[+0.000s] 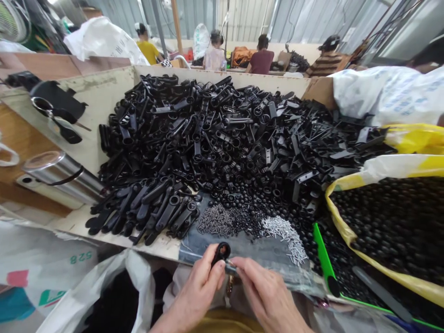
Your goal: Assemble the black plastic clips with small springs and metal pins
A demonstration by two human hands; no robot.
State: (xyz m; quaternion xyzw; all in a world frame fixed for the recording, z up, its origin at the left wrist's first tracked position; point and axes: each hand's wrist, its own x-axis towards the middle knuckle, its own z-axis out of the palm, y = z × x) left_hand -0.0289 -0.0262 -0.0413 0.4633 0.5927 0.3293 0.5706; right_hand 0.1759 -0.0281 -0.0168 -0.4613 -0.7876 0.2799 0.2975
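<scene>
My left hand [198,283] is closed round a black plastic part with a ring-shaped end [223,250], held above the front edge of the bench. Close beside that ring, my right hand [262,283] is closed in a pinch at the part's side. Whatever small piece its fingertips hold is too small to make out. Just beyond both hands lie a pile of silvery pins [282,233], a heap of small grey pieces [215,219] and some small black pieces [248,219], all on a grey mat [204,245].
A big mound of black plastic parts [197,125] fills the walled bench. Elongated black parts [156,208] lie at left, near a steel flask [65,171]. On the right are a yellow-edged sack of black balls [391,222] and a green strip [322,254]. Several people sit farther back.
</scene>
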